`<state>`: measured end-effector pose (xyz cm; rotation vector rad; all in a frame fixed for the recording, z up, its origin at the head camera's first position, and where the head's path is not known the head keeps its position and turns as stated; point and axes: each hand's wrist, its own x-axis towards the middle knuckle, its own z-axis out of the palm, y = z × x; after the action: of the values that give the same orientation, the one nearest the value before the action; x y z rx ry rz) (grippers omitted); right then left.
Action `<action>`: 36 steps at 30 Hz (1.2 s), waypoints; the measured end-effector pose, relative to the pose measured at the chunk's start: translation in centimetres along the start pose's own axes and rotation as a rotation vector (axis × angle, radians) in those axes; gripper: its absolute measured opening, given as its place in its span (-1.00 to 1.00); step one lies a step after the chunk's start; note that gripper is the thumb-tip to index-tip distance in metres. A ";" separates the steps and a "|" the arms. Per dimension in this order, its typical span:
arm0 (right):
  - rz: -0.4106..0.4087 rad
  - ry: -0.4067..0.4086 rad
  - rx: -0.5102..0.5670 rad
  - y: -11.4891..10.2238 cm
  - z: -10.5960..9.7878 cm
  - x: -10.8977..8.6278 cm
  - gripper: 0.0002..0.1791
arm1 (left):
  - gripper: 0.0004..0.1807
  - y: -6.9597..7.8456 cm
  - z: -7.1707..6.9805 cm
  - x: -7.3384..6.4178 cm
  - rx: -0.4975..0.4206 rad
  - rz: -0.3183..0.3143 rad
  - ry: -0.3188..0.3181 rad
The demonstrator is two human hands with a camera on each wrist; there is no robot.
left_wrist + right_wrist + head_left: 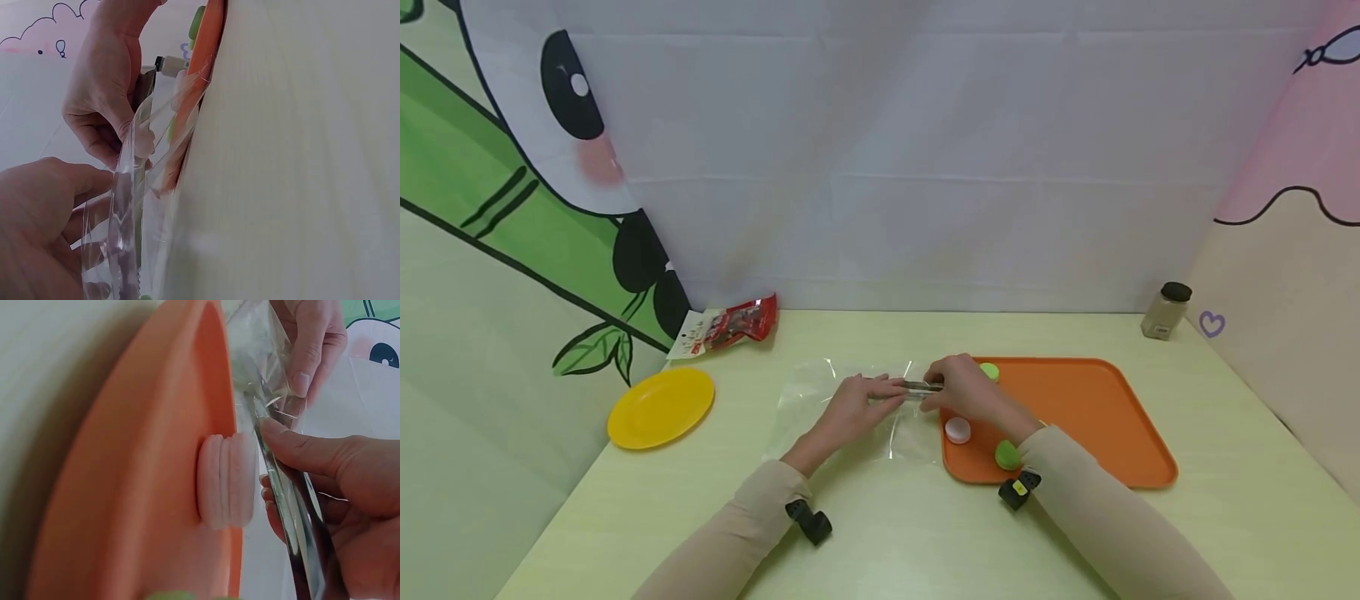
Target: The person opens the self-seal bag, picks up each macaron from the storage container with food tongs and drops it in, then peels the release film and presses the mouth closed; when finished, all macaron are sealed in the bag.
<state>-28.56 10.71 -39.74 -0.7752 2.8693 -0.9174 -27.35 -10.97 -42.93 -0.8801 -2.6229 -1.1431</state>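
My right hand (966, 387) grips a pair of metal tongs (297, 534), thumb on one side and fingers behind. The front part of the tongs lies inside a clear plastic bag (850, 417); a serrated edge shows through the film in the left wrist view. With thumb and fingertips, my left hand (857, 408) pinches the bag around the tongs. Both hands are close together, beside the left edge of the orange tray (1097, 417). A pink macaron (225, 481) sits on the tray below my right hand.
Two green macarons, a near one (1007, 455) and a far one (990, 372), are also on the tray. A yellow plate (661, 408) lies at left, a red snack packet (741, 323) behind it. A black-capped jar (1165, 312) stands at back right.
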 end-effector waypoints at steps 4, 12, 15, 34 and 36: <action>-0.006 0.016 -0.013 0.1 0.5 0.3 -0.69 | -0.79 0.0 0.0 0.1 -0.009 0.029 0.007; 0.021 0.002 -0.009 1.4 -0.7 -1.2 -0.71 | -0.78 0.0 0.1 0.2 0.014 0.022 0.026; 0.036 -0.023 0.012 2.6 -2.5 -2.6 -0.74 | -0.76 0.2 -0.1 0.3 -0.011 -0.025 0.022; 0.159 -0.012 -0.039 13.2 -12.6 -11.7 -0.61 | -0.75 0.1 -0.4 0.1 -0.058 -0.096 0.008; 0.161 -0.003 -0.041 13.9 -12.5 -11.8 -0.61 | -0.75 0.2 -0.4 0.1 -0.061 -0.089 0.016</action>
<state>-26.71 32.66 -38.48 -0.5380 2.9041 -0.8392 -27.38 -11.09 -42.47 -0.7680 -2.6514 -1.2519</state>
